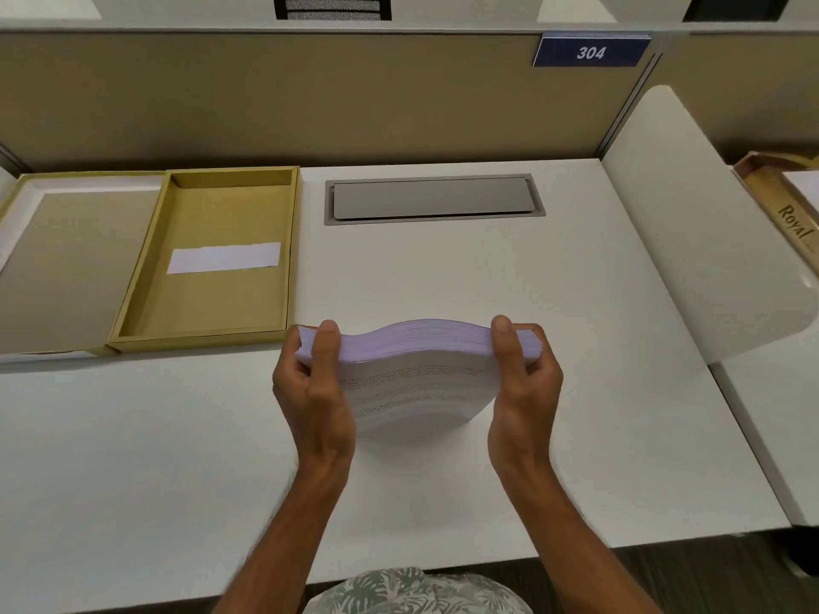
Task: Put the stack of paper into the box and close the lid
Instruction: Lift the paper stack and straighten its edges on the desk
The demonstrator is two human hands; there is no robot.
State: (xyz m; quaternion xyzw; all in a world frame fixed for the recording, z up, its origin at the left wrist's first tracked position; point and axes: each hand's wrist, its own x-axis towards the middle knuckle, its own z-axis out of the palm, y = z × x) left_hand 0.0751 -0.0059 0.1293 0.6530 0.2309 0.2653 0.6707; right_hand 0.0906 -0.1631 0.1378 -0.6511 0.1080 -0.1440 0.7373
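So we've got the stack of paper (416,370) gripped at both ends, left hand (310,387) and right hand (523,383), thumbs on top and fingers (538,347) clamped underneath, and it's sagging wavy in the middle, held up over the white surface (177,458). The box (292,259) sits open to our left, near the paper, with a white slip (224,257) inside and its lid (57,268) flipped out beside it.

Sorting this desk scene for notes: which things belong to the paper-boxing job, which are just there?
Job: paper stack, left hand, right hand, open box, lid.
Just there: cable hatch, 304 sign, Royal box.
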